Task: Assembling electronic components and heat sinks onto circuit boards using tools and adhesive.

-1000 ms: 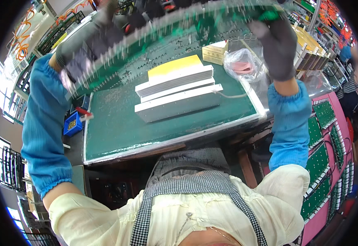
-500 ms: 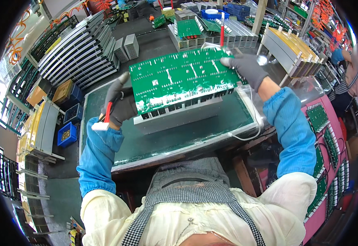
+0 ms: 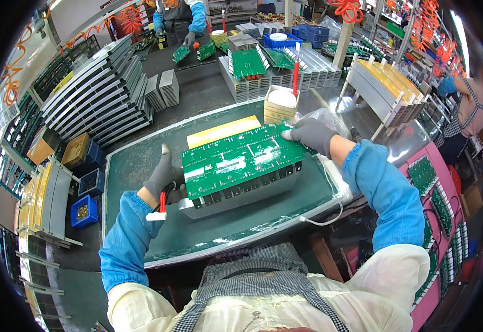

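A green circuit board (image 3: 241, 160) with white patches lies across the middle, tilted, on top of a long grey metal heat sink (image 3: 241, 200). Dark parts line up between the two along the near edge. My left hand (image 3: 165, 176), in a grey glove, is closed at the board's left end, thumb pointing up and fingertips partly hidden. From beside it hangs a red and black cable with a white connector (image 3: 156, 216). At the far right corner my right hand (image 3: 314, 136), also gloved, grips the board with its thumb on top; its other fingers are hidden.
Under the work lies a green mat (image 3: 136, 232). Behind the board are a yellow-topped strip (image 3: 225, 131) and a round-topped container (image 3: 280, 105). Metal racks stack up left, near a blue bin (image 3: 84, 211). More boards lie on a pink surface (image 3: 432, 166); a co-worker (image 3: 180, 22) stands opposite.
The board and heat sink have come lower and flatter over the mat, uncovering the yellow strip behind. My left thumb has moved off the board's edge. The view has tilted up.
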